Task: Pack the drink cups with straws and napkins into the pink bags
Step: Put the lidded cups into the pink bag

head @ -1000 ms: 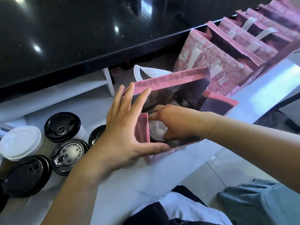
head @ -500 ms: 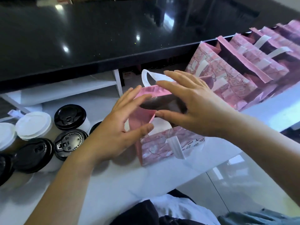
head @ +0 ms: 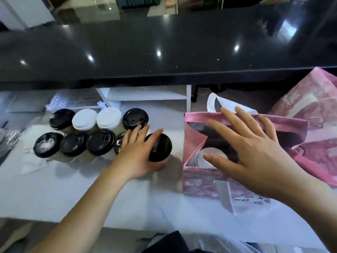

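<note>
An open pink bag (head: 202, 181) stands on the white counter, with a white-lidded cup (head: 212, 156) inside it. My right hand (head: 255, 154) hovers spread over the bag's mouth, fingertips at its far rim, holding nothing. My left hand (head: 138, 154) wraps around a black-lidded cup (head: 160, 147) just left of the bag. Several more cups stand in two rows to the left, some with black lids (head: 73, 144), two with white lids (head: 84, 119).
A black glossy counter (head: 164, 48) overhangs the back. Under it sits a white shelf (head: 145, 94). More pink bags (head: 313, 99) stand at the right. Wrapped straws (head: 7, 137) lie at the far left. The white counter's front edge (head: 91, 219) runs below my arms.
My left hand let go of the bag's rim and moved left onto a black-lidded cup. My right hand came out of the bag and now hovers spread above it. The view shifted left.
</note>
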Demonstrator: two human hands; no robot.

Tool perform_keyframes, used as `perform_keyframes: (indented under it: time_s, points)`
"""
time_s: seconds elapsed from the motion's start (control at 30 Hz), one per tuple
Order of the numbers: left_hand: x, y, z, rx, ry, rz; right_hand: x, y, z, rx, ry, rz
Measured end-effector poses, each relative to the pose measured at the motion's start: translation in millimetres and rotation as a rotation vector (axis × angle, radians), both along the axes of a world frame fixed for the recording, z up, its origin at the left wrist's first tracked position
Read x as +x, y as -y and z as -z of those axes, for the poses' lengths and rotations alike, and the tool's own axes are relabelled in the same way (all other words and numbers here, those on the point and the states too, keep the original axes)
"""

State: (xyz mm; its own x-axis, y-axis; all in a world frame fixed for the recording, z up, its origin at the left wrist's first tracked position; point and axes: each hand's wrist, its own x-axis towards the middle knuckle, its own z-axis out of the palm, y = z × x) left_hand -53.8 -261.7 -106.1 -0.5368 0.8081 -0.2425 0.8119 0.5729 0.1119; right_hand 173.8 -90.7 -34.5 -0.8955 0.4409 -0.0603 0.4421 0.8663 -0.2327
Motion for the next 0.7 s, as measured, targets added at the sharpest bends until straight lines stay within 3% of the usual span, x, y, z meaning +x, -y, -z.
perform_keyframes:
  time_s: [0.27, 0.43, 0.53, 0.7]
  points:
    - [4, -10, 16, 0.079, -0.042, -0.039, 4, -6, 0, -0.051, -0.052, -0.023]
    - [9, -5, -24, 0.36, 0.234, -0.219, 9, -14, -13, -0.087, -0.055, -0.067]
    - [14, -3, -72, 0.573, 0.257, -0.208, 15, -25, -31, -0.223, -0.146, -0.101]
    - [37, -17, -150, 0.896, 0.178, -0.083, 13, -50, -63, -0.662, -0.457, -0.211]
